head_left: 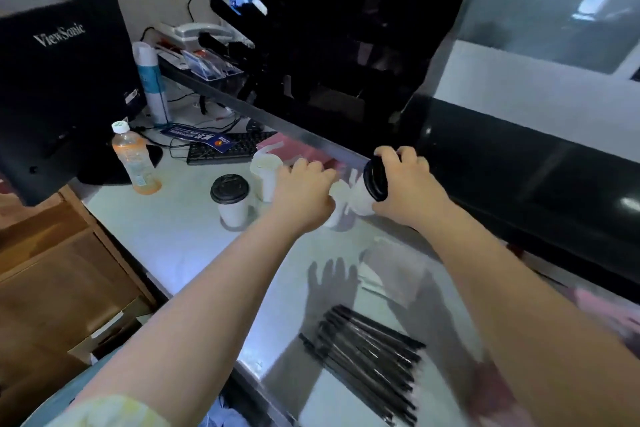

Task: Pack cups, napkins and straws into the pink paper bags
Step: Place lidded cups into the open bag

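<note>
My right hand (405, 187) wraps its fingers round a white paper cup with a black lid (369, 189), tipped sideways above the counter. My left hand (304, 191) is curled; on what, I cannot tell. The flat pink paper bag (301, 149), black straws (367, 340) and white napkins (391, 270) lie unpacked, so I judge packing barely begun

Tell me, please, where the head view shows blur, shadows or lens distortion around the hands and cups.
In the head view, motion blur smears both the right hand, with its tilted black-lidded cup, and the left hand; hand shadows fall on the table just beyond the straws; the wide lens bows the monitor at the left edge.
</note>
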Demonstrator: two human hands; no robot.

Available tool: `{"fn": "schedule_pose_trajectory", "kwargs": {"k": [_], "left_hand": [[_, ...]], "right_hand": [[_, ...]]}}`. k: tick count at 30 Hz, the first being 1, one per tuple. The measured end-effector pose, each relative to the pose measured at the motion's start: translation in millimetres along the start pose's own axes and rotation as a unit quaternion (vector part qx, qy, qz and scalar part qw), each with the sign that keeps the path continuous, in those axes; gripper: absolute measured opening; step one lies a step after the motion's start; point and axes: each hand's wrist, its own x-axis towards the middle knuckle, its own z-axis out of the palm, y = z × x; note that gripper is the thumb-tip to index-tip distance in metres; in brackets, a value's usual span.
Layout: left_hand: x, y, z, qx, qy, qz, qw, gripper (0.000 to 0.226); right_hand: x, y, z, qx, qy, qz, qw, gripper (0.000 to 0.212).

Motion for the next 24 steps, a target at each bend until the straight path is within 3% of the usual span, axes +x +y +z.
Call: {"fn": "schedule_pose_trajectory", "kwargs": {"k": [9, 18, 21, 24], "left_hand": [[27.1, 158.0, -29.8, -0.053, 0.032, 0.151, 0.987, 0.043], [9.8, 280.7, -41.4, -0.174, 0.018, 0.297, 0.939, 0.035], [-8.4, 302.2, -37.9, -0.252, -0.034, 0.32, 0.913, 0.027], [-28.6, 318.3, -25.5, -0.32, -0.144, 0.323, 0.879, 0.017]], "right_hand": [[-107.2, 107.9, -83.4, -0.037, 0.041, 0.1, 0.993, 0.09], [-228.7, 170.7, -139.4, -0.093, 0.082, 0.209, 0.97, 0.085], [-263.9, 183.0, -144.0, -0.097, 0.075, 0.242, 0.962, 0.084], [-291.5, 191.7, -140.2, -0.062, 0.052, 0.267, 0.96, 0.082]]}}
